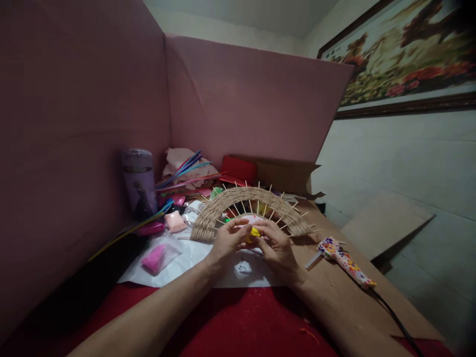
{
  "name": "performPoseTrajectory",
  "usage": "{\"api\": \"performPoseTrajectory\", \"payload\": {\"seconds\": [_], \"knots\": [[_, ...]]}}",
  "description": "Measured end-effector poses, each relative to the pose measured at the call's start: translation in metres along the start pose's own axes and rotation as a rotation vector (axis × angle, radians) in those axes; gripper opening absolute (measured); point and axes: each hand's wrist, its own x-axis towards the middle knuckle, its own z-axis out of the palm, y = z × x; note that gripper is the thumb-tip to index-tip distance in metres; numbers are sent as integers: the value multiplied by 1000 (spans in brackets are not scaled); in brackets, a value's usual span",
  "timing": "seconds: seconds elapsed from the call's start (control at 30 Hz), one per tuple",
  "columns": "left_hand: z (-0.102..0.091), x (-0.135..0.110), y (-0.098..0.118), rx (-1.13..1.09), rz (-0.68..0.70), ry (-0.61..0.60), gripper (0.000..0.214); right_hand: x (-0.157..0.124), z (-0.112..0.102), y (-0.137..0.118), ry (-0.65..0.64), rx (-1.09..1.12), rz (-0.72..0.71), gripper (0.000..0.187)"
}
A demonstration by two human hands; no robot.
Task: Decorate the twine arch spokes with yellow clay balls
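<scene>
A small lump of yellow modelling clay (254,232) is pinched between my two hands at the middle of the head view. The thumb and fingers of my left hand (231,238) close on it from the left. From the right, my right hand (274,244) grips it with thumb and fingertips. Just behind my hands stands an arch of woven twine (245,196) with thin sticks fanning through it. White paper (186,265) lies beneath my hands, and a few tiny scraps (243,267) show on it.
Bags of pink clay (153,258) and peach clay (174,221) lie left, near a purple tumbler (140,183). Pipe cleaners (186,166) are piled behind. A flower-patterned glue gun (344,258) with a cord rests on the brown board at right. Pink panels (245,99) enclose the back and left.
</scene>
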Motion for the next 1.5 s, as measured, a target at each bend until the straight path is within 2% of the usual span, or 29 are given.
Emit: {"api": "performPoseTrajectory", "payload": {"seconds": [0.13, 0.27, 0.47, 0.7, 0.87, 1.03, 1.17, 1.23, 1.4, 1.5], "knots": [[-1, 0, 3, 5, -6, 14, 46, 0, 1, 2, -4, 4, 12, 18], [-2, 1, 3, -3, 13, 54, 43, 1, 0, 1, 28, -36, 50, 36], [-2, 1, -1, 34, 50, 47, 42, 2, -1, -5, 11, -52, 25, 13], [0, -1, 0, 94, 41, 16, 46, 0, 1, 0, 53, -77, 140, 10], [0, -2, 2, -38, -40, 19, 36, 0, -1, 0, 98, -33, 182, 17], [1, -4, 6, -81, -108, -6, 25, -1, -3, 1, 242, -30, 237, 19], [1, -6, 9, -104, -113, -141, 28, -2, -2, 2, 177, -73, 205, 18], [1, -5, 11, -138, -155, -146, 30, -2, -1, 2, 167, -37, 234, 19], [0, -4, 14, -227, -295, -111, 41, -2, -1, 2, 309, 155, 347, 25], [0, -4, 14, -236, -320, -114, 41, -2, -3, 1, 376, 153, 335, 25]]}}
